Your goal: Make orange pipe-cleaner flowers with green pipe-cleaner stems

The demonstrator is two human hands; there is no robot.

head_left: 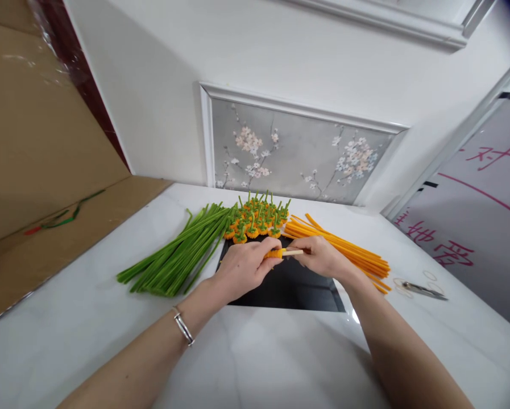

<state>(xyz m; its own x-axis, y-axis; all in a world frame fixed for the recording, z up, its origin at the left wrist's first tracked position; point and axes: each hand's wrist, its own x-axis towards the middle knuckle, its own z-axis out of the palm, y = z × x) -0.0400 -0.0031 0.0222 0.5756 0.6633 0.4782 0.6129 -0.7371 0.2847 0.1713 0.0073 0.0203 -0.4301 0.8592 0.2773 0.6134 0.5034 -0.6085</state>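
Left grip [250, 264] holds orange coil [275, 254] around stick [295, 252], probably for steadiness — right grip [320, 255] at bare end, hold unclear; orange strips [342, 245] lie handy.

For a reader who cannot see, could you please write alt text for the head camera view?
A person's left hand pinches an orange coil on a pale stick, the right hand close beside, above a black board. Behind them are many small orange-and-green ornaments; green fuzzy wires lie left, orange fuzzy wires right, with scissors beyond.
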